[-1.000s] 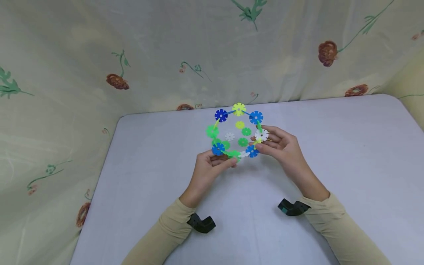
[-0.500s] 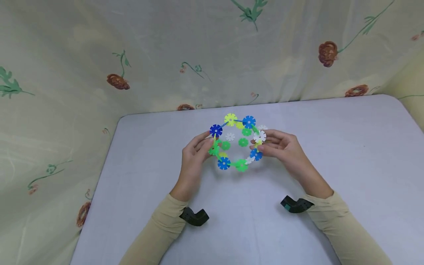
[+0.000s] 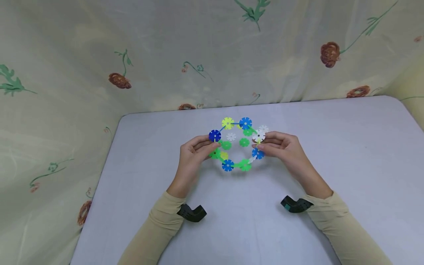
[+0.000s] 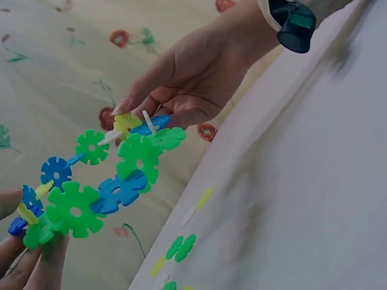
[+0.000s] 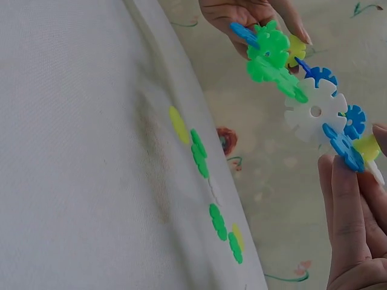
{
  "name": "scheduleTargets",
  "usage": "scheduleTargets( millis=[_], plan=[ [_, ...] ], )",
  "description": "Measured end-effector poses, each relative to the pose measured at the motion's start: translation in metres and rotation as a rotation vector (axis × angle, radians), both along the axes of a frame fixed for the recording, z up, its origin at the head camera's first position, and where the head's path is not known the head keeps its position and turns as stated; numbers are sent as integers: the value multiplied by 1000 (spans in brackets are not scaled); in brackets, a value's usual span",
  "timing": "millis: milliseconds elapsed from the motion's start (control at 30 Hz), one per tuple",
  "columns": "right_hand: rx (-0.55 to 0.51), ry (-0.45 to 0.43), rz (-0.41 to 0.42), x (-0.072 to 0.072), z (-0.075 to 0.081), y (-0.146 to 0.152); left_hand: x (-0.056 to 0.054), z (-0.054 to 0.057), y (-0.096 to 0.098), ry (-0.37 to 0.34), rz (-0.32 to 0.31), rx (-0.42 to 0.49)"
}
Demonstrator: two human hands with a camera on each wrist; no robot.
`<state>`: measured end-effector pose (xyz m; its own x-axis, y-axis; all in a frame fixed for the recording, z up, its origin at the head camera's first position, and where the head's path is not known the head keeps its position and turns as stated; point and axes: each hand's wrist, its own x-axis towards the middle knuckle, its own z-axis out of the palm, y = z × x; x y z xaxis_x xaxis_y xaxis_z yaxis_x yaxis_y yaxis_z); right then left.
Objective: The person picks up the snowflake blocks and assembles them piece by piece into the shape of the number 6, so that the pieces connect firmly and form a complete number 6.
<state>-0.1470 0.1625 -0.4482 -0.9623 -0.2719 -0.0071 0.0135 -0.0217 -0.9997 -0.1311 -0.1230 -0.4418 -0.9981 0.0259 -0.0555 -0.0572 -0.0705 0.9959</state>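
A ring of interlocking snowflake discs (image 3: 228, 165) in blue, green, yellow and white is held up above the table between both hands. My left hand (image 3: 192, 156) pinches its left side, thumb in front, beside a dark blue disc (image 3: 215, 135) and a green one. On the opposite side my right hand (image 3: 288, 151) pinches the ring by a yellow disc, between a white disc (image 3: 258, 136) and a blue disc (image 3: 257, 153). Fingers hide part of the gripped discs. In the right wrist view, the ring's white disc (image 5: 315, 112) stands close to my fingertips.
Several loose discs lie on the white table (image 3: 149, 165) behind the ring, among them a green disc (image 3: 244, 142) and a white disc (image 3: 231, 137). A flower-patterned curtain (image 3: 212, 48) hangs along the table's far edge. Each wrist carries a black camera mount (image 3: 192, 213).
My left hand has shifted from the ring's lower edge up to its left side. The ring has turned anticlockwise and come down a little. My right hand has barely moved.
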Motion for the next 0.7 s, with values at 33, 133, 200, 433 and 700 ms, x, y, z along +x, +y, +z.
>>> scheduleTargets(
  millis=[33, 133, 200, 433, 700],
  plan=[
    [-4, 4, 5, 0, 0, 0, 0, 0, 0, -1, 1, 1],
    [-1, 5, 19, -1, -1, 1, 0, -1, 1, -5, 8, -8],
    [11, -2, 21, -1, -1, 1, 0, -1, 1, -13, 11, -18],
    [16, -24, 17, -2, -2, 2, -2, -3, 1, -9, 1, -39],
    [-13, -30, 20, -2, -4, 3, -2, -4, 1, -7, -2, -17]
  ],
)
